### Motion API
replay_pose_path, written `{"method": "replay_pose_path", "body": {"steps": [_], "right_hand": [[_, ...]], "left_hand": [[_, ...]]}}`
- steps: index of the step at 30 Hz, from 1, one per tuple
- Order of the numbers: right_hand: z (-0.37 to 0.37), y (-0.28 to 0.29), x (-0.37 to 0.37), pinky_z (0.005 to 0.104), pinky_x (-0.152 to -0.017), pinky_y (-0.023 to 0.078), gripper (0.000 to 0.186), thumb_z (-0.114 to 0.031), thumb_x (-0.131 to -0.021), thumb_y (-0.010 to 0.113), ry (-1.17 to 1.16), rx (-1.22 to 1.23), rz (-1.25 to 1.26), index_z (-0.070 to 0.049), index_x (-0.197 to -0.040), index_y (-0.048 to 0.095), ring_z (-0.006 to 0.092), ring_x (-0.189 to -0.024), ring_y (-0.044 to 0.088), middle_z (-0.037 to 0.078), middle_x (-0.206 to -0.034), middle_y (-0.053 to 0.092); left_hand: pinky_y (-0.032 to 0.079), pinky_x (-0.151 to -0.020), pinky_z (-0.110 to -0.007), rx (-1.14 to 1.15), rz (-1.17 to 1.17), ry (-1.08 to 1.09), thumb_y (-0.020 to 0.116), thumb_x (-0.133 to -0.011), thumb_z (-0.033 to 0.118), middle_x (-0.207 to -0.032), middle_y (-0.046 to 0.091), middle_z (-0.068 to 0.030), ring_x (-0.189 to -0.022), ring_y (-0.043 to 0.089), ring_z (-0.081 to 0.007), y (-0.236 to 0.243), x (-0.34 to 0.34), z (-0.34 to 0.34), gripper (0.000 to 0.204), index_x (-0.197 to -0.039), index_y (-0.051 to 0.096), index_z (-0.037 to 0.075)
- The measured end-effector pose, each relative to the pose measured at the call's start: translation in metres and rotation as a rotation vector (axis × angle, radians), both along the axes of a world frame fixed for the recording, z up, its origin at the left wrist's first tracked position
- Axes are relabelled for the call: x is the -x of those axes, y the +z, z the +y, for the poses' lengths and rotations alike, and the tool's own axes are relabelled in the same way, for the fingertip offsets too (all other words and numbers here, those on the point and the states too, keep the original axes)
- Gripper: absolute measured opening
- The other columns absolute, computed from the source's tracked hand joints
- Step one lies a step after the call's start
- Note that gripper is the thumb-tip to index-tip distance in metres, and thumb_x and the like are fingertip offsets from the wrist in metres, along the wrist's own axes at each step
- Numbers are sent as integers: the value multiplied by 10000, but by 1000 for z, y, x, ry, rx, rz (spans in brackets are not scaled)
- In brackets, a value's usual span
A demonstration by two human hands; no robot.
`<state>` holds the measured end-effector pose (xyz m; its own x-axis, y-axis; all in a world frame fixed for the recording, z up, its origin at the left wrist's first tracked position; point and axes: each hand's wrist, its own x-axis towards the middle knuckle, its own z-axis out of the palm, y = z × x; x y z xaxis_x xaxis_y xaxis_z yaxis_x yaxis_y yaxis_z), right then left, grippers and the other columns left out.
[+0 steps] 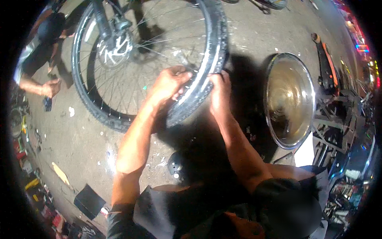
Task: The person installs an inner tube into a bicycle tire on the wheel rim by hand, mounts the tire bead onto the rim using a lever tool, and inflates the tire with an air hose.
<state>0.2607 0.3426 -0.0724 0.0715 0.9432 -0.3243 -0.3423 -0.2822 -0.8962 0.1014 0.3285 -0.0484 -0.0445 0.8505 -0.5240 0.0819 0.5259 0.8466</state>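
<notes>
A bicycle wheel (79, 67) with a knobby black tyre (187, 111) stands before me, still on its fork (102, 24), with a brake disc (115, 51) at the hub. My left hand (169, 85) is on the spoke side of the rim, thumb and fingers pinched together. Whatever is between them is too small to make out. On the outer side, my right hand (220, 91) grips the tyre's edge, its thumb on the sidewall and its fingers partly hidden behind the tread.
To the right stands a round metal basin (312, 99) of murky water. Beyond it lie an orange-and-black tool (328, 67) and a heap of metal parts (334, 123). At left, another person's hand (51, 87) holds a dark object. A black square piece (90, 201) lies lower left.
</notes>
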Motion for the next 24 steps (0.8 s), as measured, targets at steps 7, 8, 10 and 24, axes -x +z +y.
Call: {"method": "replay_pose_path", "body": {"steps": [7,8,10,24], "right_hand": [[3,-5,6,310,-821,412,427,-93,-759,571,-15,33,46,43,-1153,481,178,-896,522,106,-995,559],[4,-3,5,309,-827,409,444,-98,-761,576,5,34,48,45,-1168,471,178,-902,520,106,-1003,556],[2,7,6,307,-831,407,467,-107,-770,586,17,51,95,51,-1190,457,179,-911,516,109,-1016,553],[-33,70,-3,327,-838,457,420,-148,-811,596,-116,75,-199,0,-1193,503,208,-968,545,123,-1126,541]], "left_hand": [[359,-392,-241,-10,6,36,632,-858,158,-575,525,-26,-423,450,-88,3,6,-4,449,-1230,485,-46],[360,-394,-250,-9,4,24,621,-850,142,-571,522,-21,-428,451,-86,8,4,0,438,-1226,495,-45],[415,-456,-254,-39,5,59,573,-822,82,-651,570,-64,-504,503,-107,16,1,-2,388,-1190,540,-36],[470,-849,-422,138,586,339,532,-772,178,-1008,624,-243,-965,601,-385,97,46,-163,376,-1111,602,32]]}}
